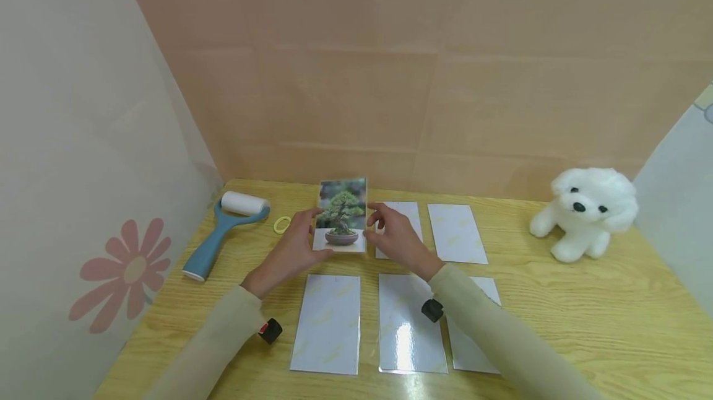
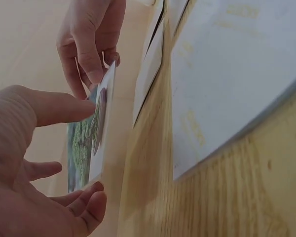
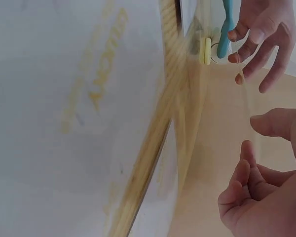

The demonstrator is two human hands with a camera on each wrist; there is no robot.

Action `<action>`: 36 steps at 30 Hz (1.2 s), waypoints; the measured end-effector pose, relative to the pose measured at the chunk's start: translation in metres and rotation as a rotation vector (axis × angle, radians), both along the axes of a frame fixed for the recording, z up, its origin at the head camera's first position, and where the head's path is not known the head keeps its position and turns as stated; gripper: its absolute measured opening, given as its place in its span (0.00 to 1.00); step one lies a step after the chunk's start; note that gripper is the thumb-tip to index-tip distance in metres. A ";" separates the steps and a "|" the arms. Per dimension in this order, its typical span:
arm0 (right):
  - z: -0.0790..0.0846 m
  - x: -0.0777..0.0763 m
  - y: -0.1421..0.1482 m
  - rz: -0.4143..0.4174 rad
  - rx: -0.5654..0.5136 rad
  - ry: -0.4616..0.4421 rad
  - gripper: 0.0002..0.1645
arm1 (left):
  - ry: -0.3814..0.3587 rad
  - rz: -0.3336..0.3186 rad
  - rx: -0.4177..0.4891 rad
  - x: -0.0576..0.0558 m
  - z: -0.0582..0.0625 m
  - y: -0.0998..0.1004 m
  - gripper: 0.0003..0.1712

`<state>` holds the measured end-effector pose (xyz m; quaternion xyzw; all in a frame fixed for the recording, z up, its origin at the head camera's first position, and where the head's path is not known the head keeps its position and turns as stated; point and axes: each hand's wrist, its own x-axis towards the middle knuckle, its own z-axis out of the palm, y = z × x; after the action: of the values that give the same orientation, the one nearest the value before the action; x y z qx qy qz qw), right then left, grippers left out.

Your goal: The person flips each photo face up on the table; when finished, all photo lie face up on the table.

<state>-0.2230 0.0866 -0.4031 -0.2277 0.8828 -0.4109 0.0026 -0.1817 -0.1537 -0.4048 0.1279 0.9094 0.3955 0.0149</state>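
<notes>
A card with a bonsai photo [image 1: 341, 217] is held up near the back of the table, its picture side facing the head view. My left hand [image 1: 292, 248] holds its left edge, and my right hand [image 1: 402, 240] pinches the right edge. The left wrist view shows the photo card [image 2: 84, 140] at a steep slant, with the right thumb against its face. Seen from the right wrist, the card is a thin edge between the hands. Behind the right hand lies a white card [image 1: 409, 213], partly covered.
More white cards lie on the table, among them a back-row card [image 1: 458, 233] and front-row cards [image 1: 327, 326] [image 1: 409, 350]. To the left are a blue-handled roller [image 1: 214, 239] and a yellow ring [image 1: 282, 225]. A white plush dog [image 1: 590, 211] sits at the right.
</notes>
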 end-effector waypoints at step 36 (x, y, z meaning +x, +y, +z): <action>-0.013 -0.006 -0.022 -0.081 0.229 -0.166 0.31 | -0.119 0.024 -0.210 -0.015 -0.018 0.001 0.59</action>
<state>-0.2295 0.0643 -0.4163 -0.1552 0.9291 -0.3248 0.0851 -0.1964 -0.1527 -0.4231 0.0910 0.9447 0.3053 0.0772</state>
